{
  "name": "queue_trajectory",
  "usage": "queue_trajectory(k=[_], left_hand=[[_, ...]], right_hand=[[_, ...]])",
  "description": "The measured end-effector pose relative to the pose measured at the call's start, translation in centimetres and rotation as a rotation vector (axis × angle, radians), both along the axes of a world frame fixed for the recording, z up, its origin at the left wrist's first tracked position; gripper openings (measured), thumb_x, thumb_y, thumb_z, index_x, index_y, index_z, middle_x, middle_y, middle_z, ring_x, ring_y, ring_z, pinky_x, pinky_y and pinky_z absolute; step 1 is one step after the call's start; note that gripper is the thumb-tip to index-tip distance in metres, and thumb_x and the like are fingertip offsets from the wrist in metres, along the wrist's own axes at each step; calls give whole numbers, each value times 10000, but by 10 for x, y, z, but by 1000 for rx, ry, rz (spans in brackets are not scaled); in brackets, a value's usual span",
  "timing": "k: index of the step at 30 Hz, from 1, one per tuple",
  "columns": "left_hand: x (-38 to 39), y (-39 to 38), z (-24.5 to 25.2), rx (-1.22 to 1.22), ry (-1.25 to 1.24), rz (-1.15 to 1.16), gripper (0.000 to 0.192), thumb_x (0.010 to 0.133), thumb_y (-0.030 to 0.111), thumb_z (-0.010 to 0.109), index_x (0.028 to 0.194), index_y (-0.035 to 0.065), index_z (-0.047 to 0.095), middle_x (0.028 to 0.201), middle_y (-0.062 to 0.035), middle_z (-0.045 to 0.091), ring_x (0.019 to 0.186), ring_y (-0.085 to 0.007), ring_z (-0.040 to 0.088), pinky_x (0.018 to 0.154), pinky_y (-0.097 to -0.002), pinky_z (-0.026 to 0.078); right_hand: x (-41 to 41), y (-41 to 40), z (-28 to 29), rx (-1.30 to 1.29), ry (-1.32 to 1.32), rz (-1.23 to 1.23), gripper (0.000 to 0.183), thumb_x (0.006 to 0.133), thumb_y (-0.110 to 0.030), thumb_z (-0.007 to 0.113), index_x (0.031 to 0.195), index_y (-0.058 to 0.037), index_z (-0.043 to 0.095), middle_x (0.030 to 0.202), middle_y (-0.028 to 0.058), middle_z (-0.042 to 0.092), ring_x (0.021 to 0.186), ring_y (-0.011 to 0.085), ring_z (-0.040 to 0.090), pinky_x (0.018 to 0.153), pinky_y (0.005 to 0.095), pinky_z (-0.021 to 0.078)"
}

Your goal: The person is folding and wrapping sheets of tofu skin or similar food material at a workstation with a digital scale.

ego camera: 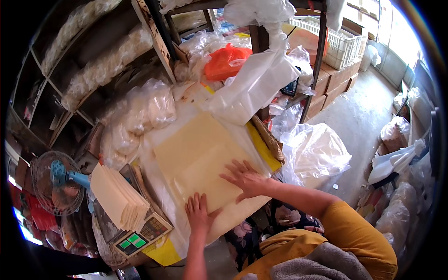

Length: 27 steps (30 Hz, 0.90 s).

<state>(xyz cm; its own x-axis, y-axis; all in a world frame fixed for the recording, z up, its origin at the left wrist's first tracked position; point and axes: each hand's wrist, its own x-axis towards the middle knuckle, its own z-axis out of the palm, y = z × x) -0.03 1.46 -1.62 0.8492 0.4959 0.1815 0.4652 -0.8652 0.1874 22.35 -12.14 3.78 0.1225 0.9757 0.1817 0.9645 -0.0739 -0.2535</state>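
Observation:
A wide, flat, pale yellow sheet (196, 150) lies on the covered table (253, 206) before me. My left hand (199, 211) rests on its near left part, palm down with the thumb spread. My right hand (245, 180) lies on its right side, fingers apart, and holds nothing. Left of the sheet, a thick stack of folded cream sheets (119, 196) sits on a digital scale (140, 238) with green displays. A clear plastic bag (255, 84) lies over the far right edge of the table.
Filled clear bags (140, 115) are heaped at the table's far left. A blue fan (59, 182) stands left of the scale. Shelves (94, 59) hold rows of packed bags. An orange-red bag (225, 63) lies at the back, and a large white plastic bag (315, 150) is right of the table.

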Motion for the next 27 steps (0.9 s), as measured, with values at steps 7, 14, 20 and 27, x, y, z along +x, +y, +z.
queue_trajectory(k=[7, 14, 20, 27], left_hand=[[-15, 40, 1, -129, -226, -136, 362, 697, 140, 740, 1015, 26, 611, 1039, -117, 652, 979, -328, 607, 1001, -437, 372], [-33, 30, 21, -759, -478, 191, 230, 805, 165, 691, 930, 10, 577, 867, -105, 668, 754, -148, 631, 745, -309, 482], [2, 57, -16, -613, -530, 481, 320, 849, 249, 665, 1014, 9, 532, 810, -118, 634, 736, -171, 613, 682, -299, 473], [44, 49, -1, -64, -451, 541, 453, 845, 342, 653, 1169, 53, 522, 1069, -177, 592, 1017, -334, 560, 844, -465, 435]], right_hand=[[47, -10, -24, -59, 52, 292, 734, 695, -327, 753, 1316, -72, 456, 1420, 193, 361, 1312, 378, 333, 1062, 456, 299], [41, -35, -8, 43, 566, 137, 423, 772, -342, 711, 1063, -47, 627, 1066, 167, 627, 955, 305, 616, 853, 379, 481], [40, 24, -21, -44, 536, -498, 436, 809, -451, 649, 820, -24, 564, 757, 190, 624, 754, 368, 616, 661, 463, 459], [43, 45, -36, 7, 346, -670, 415, 849, -434, 602, 822, -22, 555, 808, 209, 631, 812, 401, 605, 700, 477, 466]])
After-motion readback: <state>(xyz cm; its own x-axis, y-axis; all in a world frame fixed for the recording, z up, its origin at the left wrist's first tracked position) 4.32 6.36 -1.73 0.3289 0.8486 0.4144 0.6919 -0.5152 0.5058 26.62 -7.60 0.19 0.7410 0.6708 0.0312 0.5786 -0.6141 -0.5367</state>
